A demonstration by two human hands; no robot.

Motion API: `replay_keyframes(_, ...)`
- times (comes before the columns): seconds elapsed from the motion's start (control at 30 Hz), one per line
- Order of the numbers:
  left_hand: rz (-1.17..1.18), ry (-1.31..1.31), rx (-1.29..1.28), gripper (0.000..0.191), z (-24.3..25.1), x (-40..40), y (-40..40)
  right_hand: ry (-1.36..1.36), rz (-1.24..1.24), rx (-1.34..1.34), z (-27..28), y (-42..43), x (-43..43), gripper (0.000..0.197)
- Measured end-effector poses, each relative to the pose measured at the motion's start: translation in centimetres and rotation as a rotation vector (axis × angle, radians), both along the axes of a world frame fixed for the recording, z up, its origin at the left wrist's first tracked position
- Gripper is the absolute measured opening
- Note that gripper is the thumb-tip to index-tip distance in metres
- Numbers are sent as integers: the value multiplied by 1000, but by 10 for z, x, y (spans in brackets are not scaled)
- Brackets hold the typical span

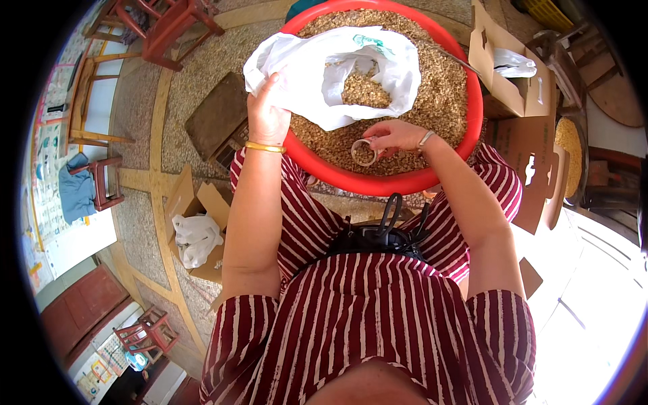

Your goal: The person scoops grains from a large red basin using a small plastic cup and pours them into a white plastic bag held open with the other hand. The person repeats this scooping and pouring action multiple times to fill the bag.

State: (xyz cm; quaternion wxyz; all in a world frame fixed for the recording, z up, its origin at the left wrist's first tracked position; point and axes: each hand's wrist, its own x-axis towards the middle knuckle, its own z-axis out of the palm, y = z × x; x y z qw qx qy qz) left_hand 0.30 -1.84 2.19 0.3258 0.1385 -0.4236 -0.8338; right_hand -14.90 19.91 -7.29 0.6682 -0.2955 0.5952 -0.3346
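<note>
A big red plastic tub point(473, 119) holds a thick layer of small tan-brown dried pieces point(440, 91). Above its left part, my left hand point(271, 109) grips the side of a white plastic bag point(304, 55), thumb on top. The bag's mouth gapes, and more of the same pieces point(365, 90) lie inside. Close to the tub's near side, my right hand point(397, 135) holds a small clear plastic cup point(365, 153) by its rim, low over the loose pieces. Some pieces show within the cup.
On the right stand open cardboard boxes point(521, 152), one with a white bag point(514, 64), and a round container of yellow grain point(568, 157). At left are a dark wooden board point(217, 116), a carton point(216, 202) with a plastic bag point(195, 240), and a red wooden chair point(169, 35).
</note>
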Motion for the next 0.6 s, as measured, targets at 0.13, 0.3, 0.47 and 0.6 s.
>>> replay_keyframes(0.13, 5, -12, 1, 42, 0, 2, 0, -76, -74, -96, 39, 7, -19, 53)
replay_keyframes(0.3, 7, -12, -11, 44, 0, 2, 2, -5, -326, -229, 68, 0, -30, 51)
replay_keyframes(0.47, -14, -8, -11, 46, 1, 0, 2, 299, -611, -293, 44, -18, -34, 47)
replay_keyframes(0.6, -23, -10, -22, 47, 4, 1, 3, 754, -642, -357, 40, -31, -28, 48)
